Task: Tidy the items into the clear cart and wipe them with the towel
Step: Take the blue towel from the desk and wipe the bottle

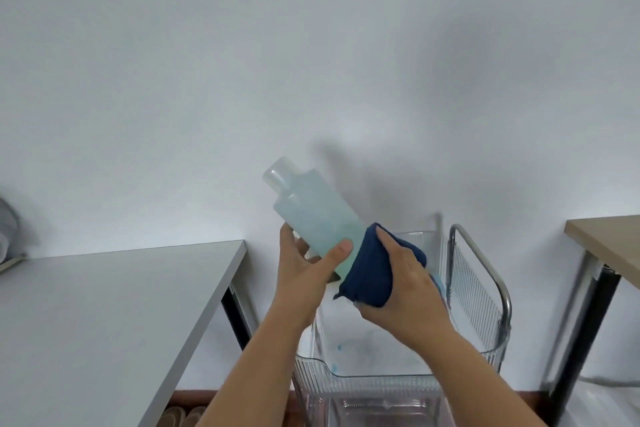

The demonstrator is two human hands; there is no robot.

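Head: bottle [313,215] above clear cart [381,380], between tables [104,305].

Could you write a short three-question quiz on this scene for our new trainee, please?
1. True or false: the left hand holds the pale blue bottle above the clear cart.
2. What does the right hand press against the bottle? A) sponge B) dark blue towel C) brush
3. Fill in: the bottle's cap points up and to the ____.

Key: 1 true; 2 B; 3 left.
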